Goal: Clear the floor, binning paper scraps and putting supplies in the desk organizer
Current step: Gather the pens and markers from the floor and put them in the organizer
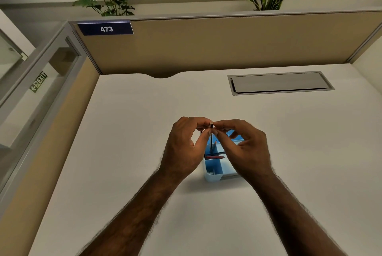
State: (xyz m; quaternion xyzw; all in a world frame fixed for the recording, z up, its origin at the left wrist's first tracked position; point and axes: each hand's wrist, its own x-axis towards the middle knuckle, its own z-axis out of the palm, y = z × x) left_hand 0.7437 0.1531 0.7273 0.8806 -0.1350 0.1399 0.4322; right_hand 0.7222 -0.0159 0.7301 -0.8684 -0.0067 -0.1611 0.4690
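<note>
Two hands meet above a blue desk organizer [213,170], and they hide most of it: only the near compartments and a piece of the far wall show between the palms. The right side of the organizer is covered by the right hand [247,148], so I cannot tell how many compartments it has. Something small and pale lies in the nearest compartment, too blurred to name. A red pencil [216,157] lies across the middle part, its ends partly hidden.

The left hand [183,146] has thumb and forefinger closed together on the top of a thin dark pencil [211,141], which stands almost upright with its lower end down inside the organizer. The right thumb and forefinger pinch the same top end from the other side, so the fingertips of both hands nearly touch. The other fingers of each hand are curled loosely and hold nothing.

The organizer stands on a white desk [124,152], near the middle. Behind it a grey cable cover [279,83] is set in the desk, and a beige partition [227,44] carries a plate with 473 [106,28].
</note>
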